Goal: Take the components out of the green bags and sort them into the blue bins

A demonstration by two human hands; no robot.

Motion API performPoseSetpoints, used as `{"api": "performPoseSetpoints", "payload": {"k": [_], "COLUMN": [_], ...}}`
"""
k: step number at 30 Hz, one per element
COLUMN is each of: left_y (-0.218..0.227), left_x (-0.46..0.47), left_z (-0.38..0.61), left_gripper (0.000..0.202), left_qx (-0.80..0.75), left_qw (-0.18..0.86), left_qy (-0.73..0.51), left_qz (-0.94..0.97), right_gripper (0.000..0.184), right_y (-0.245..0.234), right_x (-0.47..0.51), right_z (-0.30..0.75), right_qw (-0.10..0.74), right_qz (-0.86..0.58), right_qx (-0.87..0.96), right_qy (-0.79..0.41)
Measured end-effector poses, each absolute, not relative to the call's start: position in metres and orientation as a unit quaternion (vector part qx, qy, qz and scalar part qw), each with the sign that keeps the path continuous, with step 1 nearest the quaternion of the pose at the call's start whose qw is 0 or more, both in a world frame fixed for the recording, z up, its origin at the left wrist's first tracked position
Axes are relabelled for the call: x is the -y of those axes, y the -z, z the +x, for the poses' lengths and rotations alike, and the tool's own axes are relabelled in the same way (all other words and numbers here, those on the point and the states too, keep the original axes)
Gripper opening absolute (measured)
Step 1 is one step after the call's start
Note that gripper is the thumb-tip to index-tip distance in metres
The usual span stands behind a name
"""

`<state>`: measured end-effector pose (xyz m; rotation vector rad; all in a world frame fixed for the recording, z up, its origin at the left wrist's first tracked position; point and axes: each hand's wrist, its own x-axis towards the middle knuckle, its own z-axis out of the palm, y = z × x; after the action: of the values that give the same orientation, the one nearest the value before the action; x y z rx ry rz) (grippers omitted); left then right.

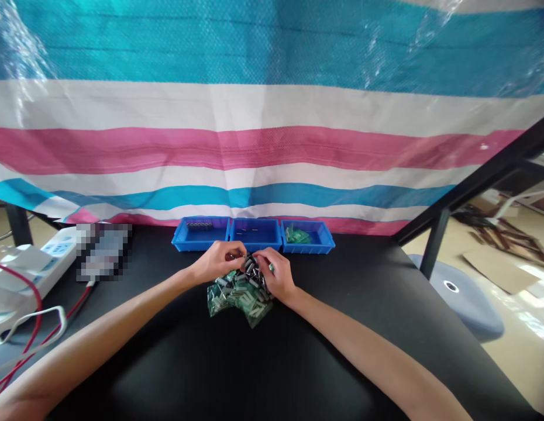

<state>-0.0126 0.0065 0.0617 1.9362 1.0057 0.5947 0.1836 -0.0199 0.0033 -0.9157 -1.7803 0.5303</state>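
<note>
A pile of small green plastic packets (243, 295) with grey and metallic pieces lies on the black table. At the pile's far left side, my left hand (221, 260) is closed in a pinch; what sits between its fingertips is too small to name. My right hand (277, 273) curls over the pile's right side, its fingers bent together near the left fingertips, their contents hidden. Just beyond my hands stand three blue trays in a row. The left tray (199, 241) holds a row of small metallic pieces, the middle tray (255, 241) a few thin pieces, the right tray (320, 242) green packets.
A striped plastic sheet (237, 105) hangs behind the trays. On the left lie a white power strip (57, 257) and red and white cables (37, 304). A black metal frame (439, 234) rises at the right edge, with a grey stool (467, 304) beyond it.
</note>
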Motion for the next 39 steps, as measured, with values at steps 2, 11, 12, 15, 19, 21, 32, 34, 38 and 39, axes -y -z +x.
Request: {"api": "performPoseSetpoints", "payload": {"k": [2, 11, 12, 15, 19, 21, 32, 34, 38, 39], "left_y": [-0.052, -0.006, -0.002, 0.005, 0.008, 0.009, 0.003, 0.001, -0.002, -0.002], "left_x": [-0.008, 0.002, 0.003, 0.003, 0.002, 0.001, 0.003, 0.002, 0.002, 0.002], "left_z": [-0.013, -0.012, -0.012, -0.013, -0.013, -0.012, -0.013, -0.012, -0.009, -0.009], "left_gripper": [0.018, 0.025, 0.027, 0.031, 0.03, 0.029, 0.032, 0.031, 0.025, 0.025], "left_qx": [-0.409, -0.422, -0.415, -0.396, -0.366, -0.359, -0.352, -0.355, -0.351, -0.348], "left_qw": [0.488, 0.173, 0.153, 0.128, 0.11, 0.099, 0.118, 0.114, 0.088, 0.086], "left_qy": [-0.299, -0.461, -0.462, -0.466, -0.463, -0.465, -0.442, -0.434, -0.437, -0.44], "left_qz": [0.711, 0.762, 0.769, 0.781, 0.8, 0.803, 0.817, 0.82, 0.823, 0.823], "right_gripper": [0.02, 0.018, 0.018, 0.019, 0.02, 0.019, 0.014, 0.015, 0.023, 0.025], "right_y": [-0.004, -0.003, -0.003, -0.002, -0.001, 0.0, -0.002, -0.003, -0.006, -0.006], "right_x": [0.02, 0.021, 0.02, 0.02, 0.02, 0.02, 0.021, 0.022, 0.022, 0.021], "right_z": [0.184, 0.183, 0.183, 0.183, 0.183, 0.183, 0.184, 0.184, 0.186, 0.185], "right_qw": [0.509, 0.505, 0.506, 0.504, 0.496, 0.493, 0.48, 0.49, 0.475, 0.471], "right_qz": [-0.385, -0.396, -0.394, -0.377, -0.346, -0.342, -0.374, -0.391, -0.407, -0.406], "right_qx": [0.738, 0.736, 0.736, 0.746, 0.765, 0.768, 0.761, 0.741, 0.738, 0.743], "right_qy": [-0.22, -0.214, -0.216, -0.217, -0.22, -0.222, -0.226, -0.241, -0.252, -0.249]}}
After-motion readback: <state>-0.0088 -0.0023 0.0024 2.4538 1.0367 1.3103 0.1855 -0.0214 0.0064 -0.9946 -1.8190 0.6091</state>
